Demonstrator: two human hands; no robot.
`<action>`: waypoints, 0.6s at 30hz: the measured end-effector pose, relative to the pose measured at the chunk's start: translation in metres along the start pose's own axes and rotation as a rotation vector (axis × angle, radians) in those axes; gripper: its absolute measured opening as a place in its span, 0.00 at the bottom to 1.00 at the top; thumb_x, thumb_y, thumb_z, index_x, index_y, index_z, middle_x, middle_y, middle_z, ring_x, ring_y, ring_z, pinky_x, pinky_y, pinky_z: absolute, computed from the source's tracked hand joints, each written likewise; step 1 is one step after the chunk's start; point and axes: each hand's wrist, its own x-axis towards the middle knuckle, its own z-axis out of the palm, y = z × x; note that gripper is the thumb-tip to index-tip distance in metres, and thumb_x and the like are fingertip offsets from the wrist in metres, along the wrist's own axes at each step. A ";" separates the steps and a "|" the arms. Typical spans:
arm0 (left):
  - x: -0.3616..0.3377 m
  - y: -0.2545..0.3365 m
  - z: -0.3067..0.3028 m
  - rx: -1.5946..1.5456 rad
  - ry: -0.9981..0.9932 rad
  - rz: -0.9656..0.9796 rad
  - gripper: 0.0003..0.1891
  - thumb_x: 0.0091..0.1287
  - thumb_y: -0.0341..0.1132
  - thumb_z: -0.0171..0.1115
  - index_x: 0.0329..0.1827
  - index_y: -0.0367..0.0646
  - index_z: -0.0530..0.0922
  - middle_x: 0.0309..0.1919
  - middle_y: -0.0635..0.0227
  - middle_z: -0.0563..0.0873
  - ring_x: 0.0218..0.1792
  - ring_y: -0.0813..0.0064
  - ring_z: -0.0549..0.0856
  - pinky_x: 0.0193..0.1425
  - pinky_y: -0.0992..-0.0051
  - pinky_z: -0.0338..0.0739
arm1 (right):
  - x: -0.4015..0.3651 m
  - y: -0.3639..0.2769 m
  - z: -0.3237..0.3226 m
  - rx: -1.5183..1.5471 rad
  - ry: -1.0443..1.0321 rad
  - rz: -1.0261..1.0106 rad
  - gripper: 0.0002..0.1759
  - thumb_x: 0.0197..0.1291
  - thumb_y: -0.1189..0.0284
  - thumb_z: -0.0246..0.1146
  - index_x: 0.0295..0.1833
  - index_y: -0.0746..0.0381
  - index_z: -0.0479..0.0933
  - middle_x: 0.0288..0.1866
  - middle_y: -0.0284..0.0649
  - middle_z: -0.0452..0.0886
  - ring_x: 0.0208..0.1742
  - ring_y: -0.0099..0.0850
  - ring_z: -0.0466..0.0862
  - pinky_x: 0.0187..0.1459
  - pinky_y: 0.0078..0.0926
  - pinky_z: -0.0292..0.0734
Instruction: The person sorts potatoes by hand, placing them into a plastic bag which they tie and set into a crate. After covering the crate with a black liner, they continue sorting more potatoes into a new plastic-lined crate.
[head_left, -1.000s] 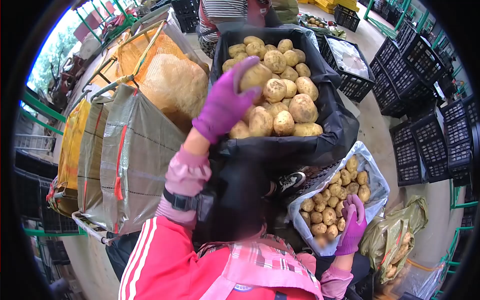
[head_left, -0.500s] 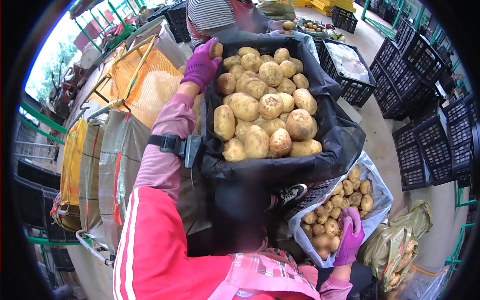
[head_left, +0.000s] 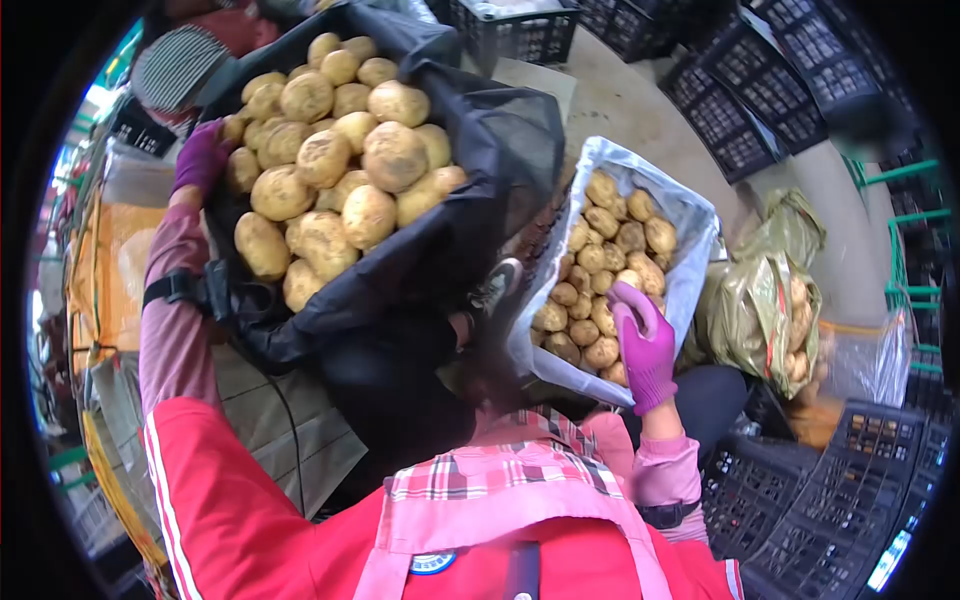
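Observation:
My left hand [head_left: 203, 155], in a purple glove, is at the left rim of the black-lined crate [head_left: 395, 262]. Its fingers are closed around a potato [head_left: 233, 130], partly hidden behind the glove. Large, soil-marked potatoes [head_left: 323, 157] are heaped in that crate. Lower and to the right, my right hand [head_left: 645, 345], also gloved in purple, hovers low over a crate with a pale plastic liner [head_left: 690, 215]. Its fingers are curved and apart, and I see nothing between them. Smaller potatoes [head_left: 592, 258] fill this second crate.
An olive plastic bag [head_left: 745, 320] with potatoes leans right of the pale-lined crate. Black plastic crates [head_left: 745, 100] are stacked at the upper right, others [head_left: 830, 490] at the lower right. Another person [head_left: 185, 70] is beyond the large potatoes. Orange mesh [head_left: 130, 250] is at the left.
My view has swung right and down, so both crates appear further left and higher. My left hand remains at the black-lined crate's rim; my right hand is still over the small potatoes.

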 end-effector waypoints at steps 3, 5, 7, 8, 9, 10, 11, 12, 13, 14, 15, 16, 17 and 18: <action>0.008 -0.029 0.010 0.015 -0.014 0.013 0.28 0.64 0.40 0.65 0.67 0.42 0.74 0.57 0.52 0.83 0.62 0.52 0.79 0.67 0.62 0.73 | -0.007 0.015 -0.008 -0.021 0.017 -0.033 0.18 0.69 0.73 0.61 0.61 0.68 0.76 0.55 0.44 0.84 0.57 0.31 0.83 0.58 0.26 0.77; 0.013 -0.025 -0.004 0.018 -0.159 -0.047 0.30 0.65 0.43 0.65 0.68 0.40 0.73 0.60 0.50 0.82 0.63 0.52 0.79 0.69 0.63 0.71 | -0.010 0.039 -0.025 -0.052 0.045 0.033 0.18 0.68 0.72 0.62 0.60 0.67 0.77 0.54 0.44 0.84 0.55 0.30 0.84 0.57 0.26 0.78; 0.010 -0.025 0.005 -0.090 -0.130 -0.058 0.30 0.68 0.45 0.63 0.68 0.36 0.72 0.62 0.47 0.80 0.64 0.53 0.79 0.68 0.64 0.71 | -0.006 0.076 -0.044 -0.018 0.076 0.096 0.18 0.67 0.72 0.63 0.60 0.67 0.77 0.53 0.44 0.85 0.54 0.30 0.85 0.57 0.26 0.78; -0.001 -0.007 -0.005 -0.157 -0.113 -0.039 0.30 0.69 0.45 0.63 0.68 0.35 0.72 0.62 0.46 0.80 0.64 0.54 0.79 0.68 0.64 0.71 | 0.001 0.094 -0.055 -0.106 0.084 0.052 0.18 0.67 0.71 0.63 0.60 0.67 0.78 0.53 0.44 0.85 0.54 0.30 0.85 0.57 0.26 0.78; -0.014 0.010 -0.017 -0.225 -0.094 -0.024 0.30 0.70 0.46 0.63 0.68 0.34 0.72 0.62 0.46 0.80 0.65 0.55 0.79 0.68 0.65 0.71 | 0.009 0.112 -0.064 -0.200 0.081 0.135 0.18 0.66 0.69 0.64 0.58 0.67 0.79 0.51 0.43 0.85 0.54 0.28 0.84 0.57 0.25 0.77; -0.038 0.065 -0.053 -0.380 -0.185 -0.170 0.30 0.70 0.47 0.63 0.67 0.32 0.72 0.60 0.47 0.82 0.65 0.58 0.79 0.68 0.66 0.71 | 0.022 0.124 -0.069 -0.289 0.062 0.167 0.20 0.65 0.67 0.66 0.58 0.66 0.79 0.51 0.44 0.85 0.53 0.30 0.85 0.56 0.26 0.77; -0.060 0.083 -0.062 -0.398 -0.149 -0.157 0.30 0.70 0.47 0.63 0.67 0.32 0.73 0.60 0.47 0.81 0.64 0.59 0.79 0.68 0.66 0.71 | 0.034 0.131 -0.070 -0.379 0.042 0.198 0.22 0.64 0.65 0.67 0.59 0.65 0.79 0.50 0.45 0.85 0.51 0.31 0.85 0.56 0.27 0.78; -0.080 0.093 -0.067 -0.415 -0.112 -0.148 0.30 0.70 0.47 0.63 0.67 0.32 0.73 0.61 0.47 0.81 0.64 0.59 0.79 0.68 0.67 0.71 | 0.048 0.138 -0.067 -0.383 0.035 0.176 0.23 0.63 0.64 0.67 0.59 0.65 0.78 0.50 0.46 0.85 0.51 0.32 0.85 0.56 0.28 0.78; -0.092 0.099 -0.068 -0.429 -0.071 -0.145 0.31 0.70 0.48 0.63 0.67 0.31 0.73 0.61 0.47 0.81 0.64 0.59 0.79 0.68 0.67 0.71 | 0.066 0.141 -0.060 -0.388 0.022 0.148 0.24 0.63 0.63 0.67 0.60 0.65 0.78 0.50 0.47 0.85 0.50 0.33 0.86 0.56 0.29 0.78; -0.105 0.099 -0.059 -0.390 -0.051 -0.178 0.30 0.71 0.47 0.62 0.67 0.31 0.73 0.61 0.46 0.80 0.65 0.58 0.79 0.68 0.66 0.71 | 0.080 0.143 -0.049 -0.388 -0.001 0.116 0.25 0.62 0.62 0.68 0.60 0.64 0.77 0.50 0.48 0.85 0.50 0.35 0.86 0.55 0.29 0.78; -0.125 0.090 -0.053 -0.329 -0.023 -0.231 0.30 0.71 0.47 0.62 0.67 0.31 0.72 0.62 0.45 0.80 0.65 0.56 0.78 0.68 0.65 0.71 | 0.098 0.141 -0.039 -0.353 -0.039 0.195 0.29 0.60 0.61 0.69 0.64 0.62 0.74 0.52 0.49 0.84 0.41 0.34 0.85 0.46 0.30 0.80; -0.145 0.097 -0.055 -0.266 0.017 -0.264 0.29 0.71 0.45 0.61 0.67 0.31 0.71 0.63 0.45 0.79 0.66 0.54 0.78 0.69 0.64 0.70 | 0.118 0.158 -0.028 -0.441 -0.041 0.127 0.31 0.59 0.59 0.68 0.66 0.61 0.73 0.56 0.51 0.83 0.50 0.40 0.84 0.54 0.33 0.78; -0.162 0.119 -0.059 -0.193 0.058 -0.305 0.29 0.71 0.44 0.61 0.68 0.32 0.71 0.64 0.44 0.78 0.66 0.53 0.77 0.70 0.63 0.70 | 0.138 0.177 -0.017 -0.531 -0.037 0.058 0.33 0.58 0.58 0.68 0.67 0.61 0.72 0.59 0.54 0.81 0.58 0.46 0.82 0.61 0.37 0.75; -0.178 0.139 -0.064 -0.296 0.111 -0.320 0.28 0.71 0.41 0.60 0.69 0.34 0.70 0.64 0.45 0.77 0.66 0.51 0.76 0.71 0.61 0.68 | 0.161 0.207 -0.010 -0.555 -0.083 0.062 0.36 0.57 0.56 0.67 0.67 0.63 0.71 0.64 0.56 0.77 0.67 0.48 0.76 0.68 0.38 0.70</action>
